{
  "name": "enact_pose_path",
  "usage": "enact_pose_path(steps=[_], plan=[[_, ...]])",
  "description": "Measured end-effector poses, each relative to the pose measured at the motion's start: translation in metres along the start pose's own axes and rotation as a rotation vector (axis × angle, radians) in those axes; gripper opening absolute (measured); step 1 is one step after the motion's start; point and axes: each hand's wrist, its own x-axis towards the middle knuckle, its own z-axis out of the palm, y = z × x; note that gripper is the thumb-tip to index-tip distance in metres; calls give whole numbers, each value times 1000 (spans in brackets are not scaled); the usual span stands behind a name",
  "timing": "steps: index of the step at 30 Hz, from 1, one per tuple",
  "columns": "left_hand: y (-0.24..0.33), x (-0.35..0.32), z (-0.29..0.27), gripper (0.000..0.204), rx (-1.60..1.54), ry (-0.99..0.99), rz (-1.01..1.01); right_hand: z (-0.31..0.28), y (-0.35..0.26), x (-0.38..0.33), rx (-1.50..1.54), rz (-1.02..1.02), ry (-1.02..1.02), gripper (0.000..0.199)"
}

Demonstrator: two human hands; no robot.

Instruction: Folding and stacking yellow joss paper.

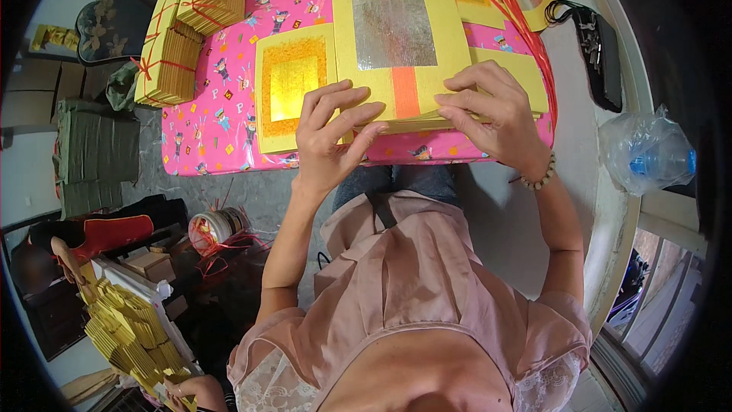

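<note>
A stack of yellow joss paper sheets (450, 11) lies in front of me on the pink table. Its top sheet bears a silver square and an orange-red strip at the near end. My left hand (335, 126) grips the stack's near left corner, the thumb low by the near edge and the fingers bent over the top. At the near right corner, my right hand (492, 111) pinches the edge between thumb and fingers. Left of the stack, partly under my left hand, lies yellow paper with a gold square (296, 91).
Tied bundles of yellow paper (171, 57) stand at the table's far left. Red strings (526, 19) hang along the right edge of the pink cloth (236, 99). A clear plastic bag (644, 154) is at right. Lower left, other people's hands are by folded yellow paper (130, 328).
</note>
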Motion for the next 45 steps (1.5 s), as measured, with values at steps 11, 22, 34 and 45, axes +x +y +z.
enact_pose_path(steps=[11,22,34,45], plan=[[3,5,2,17,-32,52,-57,1,-2,2,171,159,2,8],[4,5,2,14,-60,64,-109,1,-5,2,172,179,0,8],[1,7,6,13,-70,95,-90,2,-3,3,172,184,18,8],[2,26,-9,15,105,-23,5,-11,-5,9,-66,-21,-13,25]])
